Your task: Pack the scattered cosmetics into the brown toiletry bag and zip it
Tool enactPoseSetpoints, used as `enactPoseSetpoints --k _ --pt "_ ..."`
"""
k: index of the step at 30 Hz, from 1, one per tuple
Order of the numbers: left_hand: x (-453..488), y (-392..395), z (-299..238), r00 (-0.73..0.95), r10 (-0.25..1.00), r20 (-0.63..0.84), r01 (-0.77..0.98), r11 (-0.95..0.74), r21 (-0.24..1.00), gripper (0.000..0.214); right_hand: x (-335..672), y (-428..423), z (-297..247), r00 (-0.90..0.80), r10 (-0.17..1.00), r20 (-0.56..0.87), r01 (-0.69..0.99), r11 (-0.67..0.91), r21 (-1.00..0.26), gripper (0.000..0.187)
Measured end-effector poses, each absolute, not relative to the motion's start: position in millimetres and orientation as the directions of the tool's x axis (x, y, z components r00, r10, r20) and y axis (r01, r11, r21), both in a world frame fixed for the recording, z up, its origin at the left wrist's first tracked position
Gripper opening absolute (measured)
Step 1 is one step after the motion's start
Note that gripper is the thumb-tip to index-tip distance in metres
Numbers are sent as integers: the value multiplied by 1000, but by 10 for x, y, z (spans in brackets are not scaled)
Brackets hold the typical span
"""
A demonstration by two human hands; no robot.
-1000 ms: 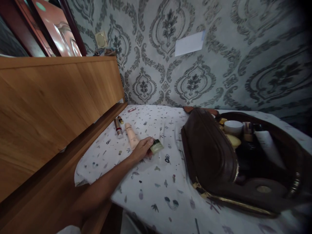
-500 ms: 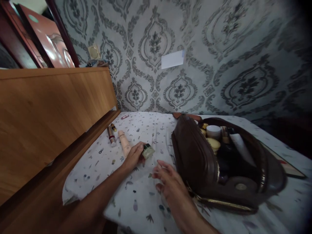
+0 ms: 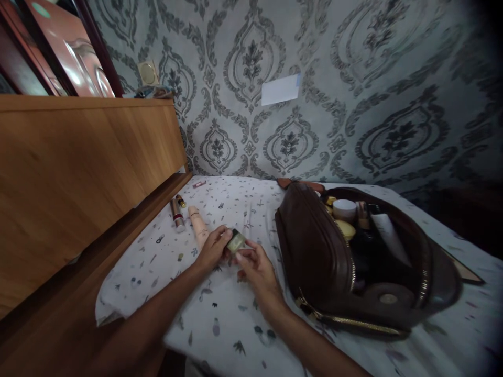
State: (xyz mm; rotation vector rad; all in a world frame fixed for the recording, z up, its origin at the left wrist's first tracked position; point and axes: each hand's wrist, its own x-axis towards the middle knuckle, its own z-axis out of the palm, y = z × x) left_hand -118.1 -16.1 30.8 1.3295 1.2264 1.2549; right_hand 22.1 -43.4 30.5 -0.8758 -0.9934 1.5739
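A small square-looking bottle with a dark cap and a pale green body is tilted between my hands above the bed cover. My left hand grips it at the cap end. On the other side, the thumb and fingers of my right hand close on its pale green end. Just beyond my left hand lies a peach squeeze tube, partly hidden by that hand. To the right of my right hand stands an open dark brown bag, with a white jar and a yellow-lidded jar inside.
A brown-and-silver cosmetic tube and a small gold-capped bottle lie on the left. Farther back is a small pink item. A wooden board borders the left side; patterned wallpaper covers the wall behind.
My right hand has moved up and left and its fingers now meet the bottle. My left hand keeps its hold on the bottle. The view has shifted slightly.
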Motion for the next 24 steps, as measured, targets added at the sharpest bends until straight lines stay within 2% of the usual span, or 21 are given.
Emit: enactPoseSetpoints --k 7,10,15,24 --pt "-1149 -218 426 57 996 75 -40 -73 997 53 283 -434 308 -312 945 -101 -512 -257 -820 60" --pt "-1174 -238 454 92 988 123 -14 -122 992 55 296 -425 315 -340 933 -115 -557 -298 -775 61" --pt "-1230 -215 405 136 976 171 94 -185 978 58 315 -419 321 -310 944 -110 -583 -280 -763 67" --pt "-1225 -188 401 135 974 182 87 -194 977 53 325 -443 289 -279 958 -71 -575 -226 -787 66"
